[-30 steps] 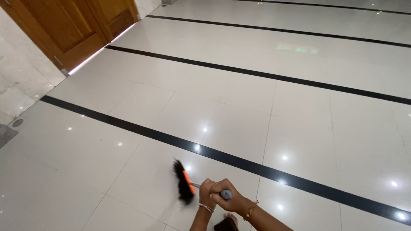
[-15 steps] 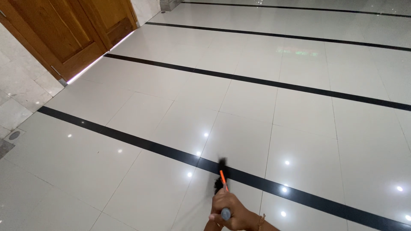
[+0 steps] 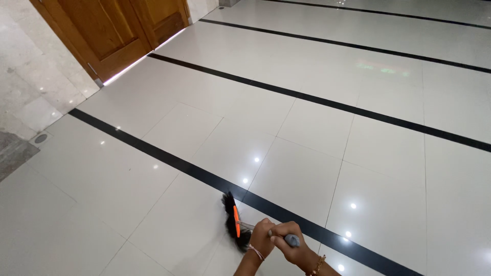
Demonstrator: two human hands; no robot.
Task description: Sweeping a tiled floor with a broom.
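Fingers of both my hands are curled tight round the broom handle (image 3: 280, 236), gripping it low in my view, at about six o'clock. My right hand (image 3: 290, 245) clamps the grey end of the handle, and my left hand (image 3: 261, 236) grips it just beside the right, toward nine o'clock, the two nearly touching. I wear a thin band on my left wrist and a beaded bracelet (image 3: 318, 265) on my right. From my left hand the handle runs toward nine o'clock to the broom head (image 3: 234, 221), orange-backed with black bristles, resting on the glossy white tiled floor (image 3: 317, 128) beside a black floor stripe (image 3: 204, 176). Far off at eleven o'clock stands a wooden door (image 3: 110, 36).
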